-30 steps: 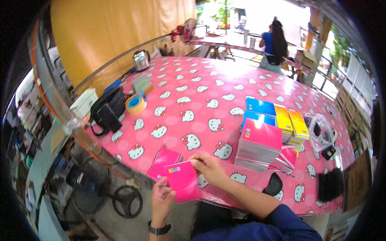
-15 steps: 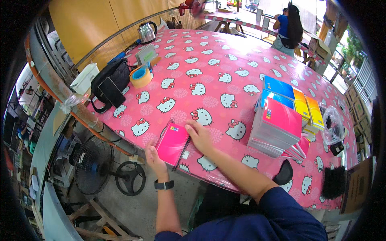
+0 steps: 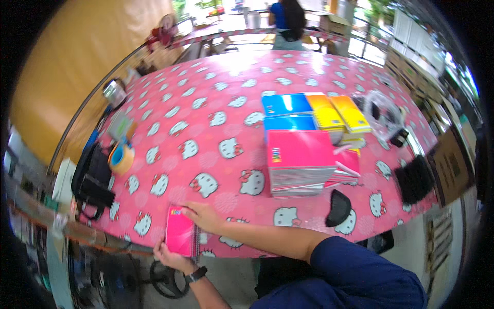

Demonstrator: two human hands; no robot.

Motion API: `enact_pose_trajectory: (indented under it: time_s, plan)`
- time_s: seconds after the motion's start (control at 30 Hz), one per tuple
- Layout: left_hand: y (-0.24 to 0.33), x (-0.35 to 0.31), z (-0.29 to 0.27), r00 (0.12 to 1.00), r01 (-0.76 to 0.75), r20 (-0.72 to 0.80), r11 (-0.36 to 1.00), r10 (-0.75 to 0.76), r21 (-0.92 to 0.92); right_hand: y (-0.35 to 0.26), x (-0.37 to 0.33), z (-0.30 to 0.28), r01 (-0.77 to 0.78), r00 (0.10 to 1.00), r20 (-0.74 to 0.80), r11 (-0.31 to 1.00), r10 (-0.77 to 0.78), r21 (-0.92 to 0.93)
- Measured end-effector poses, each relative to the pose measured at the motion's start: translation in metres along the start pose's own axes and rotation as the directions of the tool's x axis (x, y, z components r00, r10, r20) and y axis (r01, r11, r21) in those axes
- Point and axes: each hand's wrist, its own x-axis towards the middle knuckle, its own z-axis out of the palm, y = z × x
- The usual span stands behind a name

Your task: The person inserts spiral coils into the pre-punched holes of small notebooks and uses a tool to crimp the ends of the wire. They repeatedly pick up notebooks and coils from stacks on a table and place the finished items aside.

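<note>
A pink spiral notebook (image 3: pixel 179 233) lies at the table's near edge, its black wire binding on the right side. My left hand (image 3: pixel 174 257), with a dark watch on the wrist, grips its lower left corner. My right hand (image 3: pixel 204 216) holds its upper right corner, fingers over the edge. To the right stands a tall stack of pink notebooks (image 3: pixel 300 149), with more pink ones leaning beside it. Behind are blue notebooks (image 3: pixel 288 104) and yellow-orange notebooks (image 3: pixel 350 114).
The table (image 3: pixel 206 154) has a pink patterned cover. At left are a black bag (image 3: pixel 95 177), tape rolls (image 3: pixel 121 157) and a metal kettle (image 3: pixel 115 93). At right lie clear plastic (image 3: pixel 383 117), a black curved object (image 3: pixel 337 208) and a black brush-like item (image 3: pixel 413 179). A person (image 3: pixel 289 23) is at the back.
The view has swung to the right, so the table's things sit farther left in the picture. Both hands stay at the pink notebook; my left hand has closed on its lower corner.
</note>
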Motion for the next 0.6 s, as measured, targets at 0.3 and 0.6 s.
enact_pose_trajectory:
  time_s: [0.3,0.6]
  plan:
    - [0.022,0.005,-0.005,0.977,0.214,0.063,0.906,-0.205,-0.366,-0.080,-0.116,-0.241,0.181,0.894,0.446,0.890,0.028,-0.419]
    - [0.136,-0.059,0.043,0.969,-0.246,-0.084,0.942,0.233,-0.228,-0.064,-0.205,-0.344,-0.044,0.993,0.022,0.523,0.119,-0.851]
